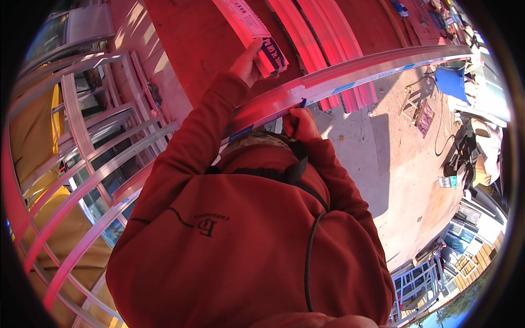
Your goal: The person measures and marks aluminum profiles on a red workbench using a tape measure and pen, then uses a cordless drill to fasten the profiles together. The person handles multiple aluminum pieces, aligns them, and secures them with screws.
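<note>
Standing over the red sweatshirt [246,268], dark chest lettering at seven o'clock, the person curls the right hand [303,124] near one o'clock around a small dark-blue tool [302,103], possibly a marker. It meets the near edge of a long profile [350,74], which sweeps from centre toward two o'clock and bears blue printed film. At twelve, the left hand [246,66] bends against a second profile [243,24]; how tightly, I cannot tell. Bold white letters fill its navy end label [272,53]. The step looks like measuring or marking; proceeding would call for holding the pieces steady. Farther, metal frames [82,117] crowd ten o'clock.
</note>
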`<state>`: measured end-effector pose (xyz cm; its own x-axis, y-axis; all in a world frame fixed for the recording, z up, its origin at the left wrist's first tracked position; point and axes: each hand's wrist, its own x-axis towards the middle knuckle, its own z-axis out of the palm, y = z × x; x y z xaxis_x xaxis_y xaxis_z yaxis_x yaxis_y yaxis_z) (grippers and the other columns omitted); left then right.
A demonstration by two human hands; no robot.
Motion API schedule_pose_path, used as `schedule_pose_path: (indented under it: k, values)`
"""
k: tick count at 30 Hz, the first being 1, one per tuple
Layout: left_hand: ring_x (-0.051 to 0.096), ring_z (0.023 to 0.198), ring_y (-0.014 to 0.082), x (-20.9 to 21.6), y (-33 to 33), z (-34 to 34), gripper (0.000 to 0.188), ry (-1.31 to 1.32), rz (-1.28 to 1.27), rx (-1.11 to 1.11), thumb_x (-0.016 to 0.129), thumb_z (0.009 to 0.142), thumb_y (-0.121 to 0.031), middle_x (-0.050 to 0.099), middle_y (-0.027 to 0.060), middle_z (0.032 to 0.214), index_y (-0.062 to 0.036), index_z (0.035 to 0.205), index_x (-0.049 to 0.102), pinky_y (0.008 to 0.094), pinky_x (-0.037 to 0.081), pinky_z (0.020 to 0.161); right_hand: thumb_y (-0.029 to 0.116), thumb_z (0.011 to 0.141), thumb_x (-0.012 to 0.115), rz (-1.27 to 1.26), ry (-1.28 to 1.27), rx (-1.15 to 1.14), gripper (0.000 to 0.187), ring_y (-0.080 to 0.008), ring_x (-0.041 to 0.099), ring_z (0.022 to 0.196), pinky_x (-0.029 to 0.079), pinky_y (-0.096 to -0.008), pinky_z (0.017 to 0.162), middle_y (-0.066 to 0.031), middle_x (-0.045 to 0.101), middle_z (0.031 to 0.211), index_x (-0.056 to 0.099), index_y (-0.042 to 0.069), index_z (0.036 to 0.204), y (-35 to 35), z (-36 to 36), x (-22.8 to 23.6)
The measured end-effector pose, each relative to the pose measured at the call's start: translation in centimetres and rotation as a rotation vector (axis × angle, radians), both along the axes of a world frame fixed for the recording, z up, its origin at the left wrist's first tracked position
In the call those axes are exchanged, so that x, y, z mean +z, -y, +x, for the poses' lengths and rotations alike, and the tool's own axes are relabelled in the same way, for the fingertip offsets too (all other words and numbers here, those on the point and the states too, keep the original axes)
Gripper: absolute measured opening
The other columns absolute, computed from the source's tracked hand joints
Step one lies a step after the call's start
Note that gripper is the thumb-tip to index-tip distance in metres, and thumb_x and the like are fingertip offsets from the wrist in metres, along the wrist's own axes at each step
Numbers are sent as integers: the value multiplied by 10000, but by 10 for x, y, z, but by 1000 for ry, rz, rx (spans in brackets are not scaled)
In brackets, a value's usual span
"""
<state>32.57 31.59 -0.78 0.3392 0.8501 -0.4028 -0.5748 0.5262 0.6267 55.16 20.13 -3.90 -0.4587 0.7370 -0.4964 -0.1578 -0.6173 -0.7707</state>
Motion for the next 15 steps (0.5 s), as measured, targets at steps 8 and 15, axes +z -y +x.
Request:
schedule_pose_path:
  k: [8, 15]
  values:
    - [671, 1075, 406, -5, 3, 3, 592, -13, -46, 1, 551, 958, -576, 679, 188, 1130, -62, 1251, 537, 490, 569, 848, 368, 887, 489, -49, -55, -43, 361, -200, 479, 448, 377, -317, 453, -102, 506, 537, 576, 22, 937, 4, -4, -3]
    - [671, 1077, 404, -8, 5, 4, 592, 2, -45, -7, 540, 961, -584, 680, 190, 1142, -67, 1247, 543, 488, 562, 875, 383, 884, 496, -56, -46, -32, 365, -196, 464, 430, 375, -314, 444, -95, 504, 530, 583, 30, 902, 1, -9, -6]
